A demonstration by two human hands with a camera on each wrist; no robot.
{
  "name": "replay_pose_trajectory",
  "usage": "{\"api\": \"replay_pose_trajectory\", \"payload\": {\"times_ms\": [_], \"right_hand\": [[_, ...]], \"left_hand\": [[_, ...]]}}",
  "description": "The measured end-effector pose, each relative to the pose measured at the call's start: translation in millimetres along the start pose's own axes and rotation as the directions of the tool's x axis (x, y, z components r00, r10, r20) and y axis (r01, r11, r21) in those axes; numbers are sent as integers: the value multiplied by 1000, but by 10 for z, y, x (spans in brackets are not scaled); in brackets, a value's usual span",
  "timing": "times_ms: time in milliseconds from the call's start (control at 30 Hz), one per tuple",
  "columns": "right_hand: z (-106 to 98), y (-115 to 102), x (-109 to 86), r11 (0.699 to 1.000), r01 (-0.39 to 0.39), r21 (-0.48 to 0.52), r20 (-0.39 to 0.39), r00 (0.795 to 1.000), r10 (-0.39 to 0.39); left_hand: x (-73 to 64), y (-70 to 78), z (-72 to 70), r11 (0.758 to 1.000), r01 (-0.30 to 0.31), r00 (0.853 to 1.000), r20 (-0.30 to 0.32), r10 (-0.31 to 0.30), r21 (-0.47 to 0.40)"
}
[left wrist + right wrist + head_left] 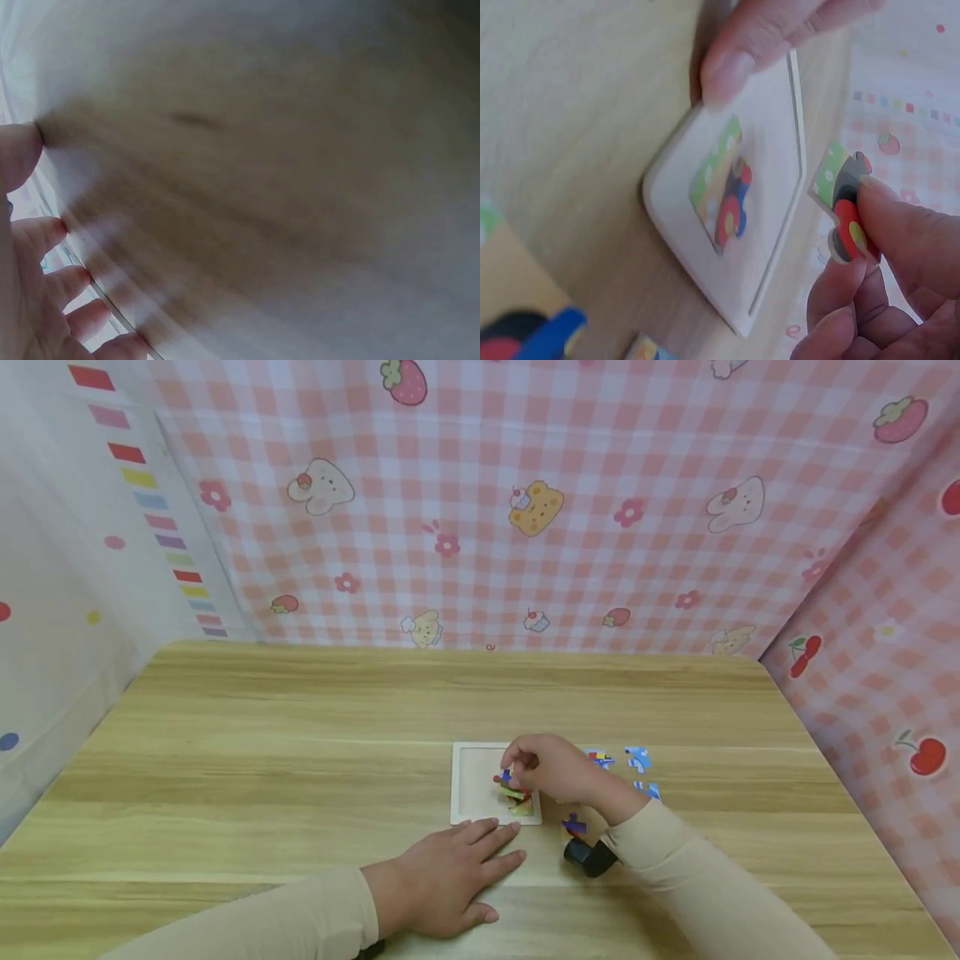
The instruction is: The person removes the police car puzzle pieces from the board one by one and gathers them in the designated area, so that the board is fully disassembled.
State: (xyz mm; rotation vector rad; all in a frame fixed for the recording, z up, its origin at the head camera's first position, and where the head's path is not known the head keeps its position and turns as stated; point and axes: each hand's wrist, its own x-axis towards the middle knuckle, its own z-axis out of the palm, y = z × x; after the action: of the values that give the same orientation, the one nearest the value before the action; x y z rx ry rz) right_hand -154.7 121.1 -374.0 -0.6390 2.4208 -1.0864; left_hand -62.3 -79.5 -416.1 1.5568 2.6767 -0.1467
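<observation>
A shallow pale jigsaw tray (454, 785) lies on the wooden table. Over its right part, my right hand (553, 768) pinches a jigsaw piece between thumb and fingers. That jigsaw piece (847, 199) has green, black, red and yellow print and is tilted above the tray in the right wrist view. Another jigsaw piece (731, 196), printed green, red and blue, sits inside the tray near a corner. My left hand (450, 878) rests palm down on the table with fingers spread, its fingertips at the tray's near edge. The left wrist view is mostly blurred table surface beside the fingers.
Several loose jigsaw pieces lie right of the tray, including a blue and white piece (638, 758) and a dark purple piece (575, 824) by the right wrist's black camera mount (588, 857). A pink checked curtain (480, 527) hangs behind the table (262, 735).
</observation>
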Motion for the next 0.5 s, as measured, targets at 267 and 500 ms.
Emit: {"api": "replay_pose_trajectory", "payload": {"times_ms": [267, 500], "right_hand": [[-161, 63, -77, 1000, 5, -14, -22, 1000, -6], [-305, 152, -179, 1000, -5, -15, -50, 999, 4]], "left_hand": [[-16, -1, 7, 1000, -5, 1000, -17, 5, 8], [-19, 0, 6, 1000, -6, 1000, -24, 6, 12]]}}
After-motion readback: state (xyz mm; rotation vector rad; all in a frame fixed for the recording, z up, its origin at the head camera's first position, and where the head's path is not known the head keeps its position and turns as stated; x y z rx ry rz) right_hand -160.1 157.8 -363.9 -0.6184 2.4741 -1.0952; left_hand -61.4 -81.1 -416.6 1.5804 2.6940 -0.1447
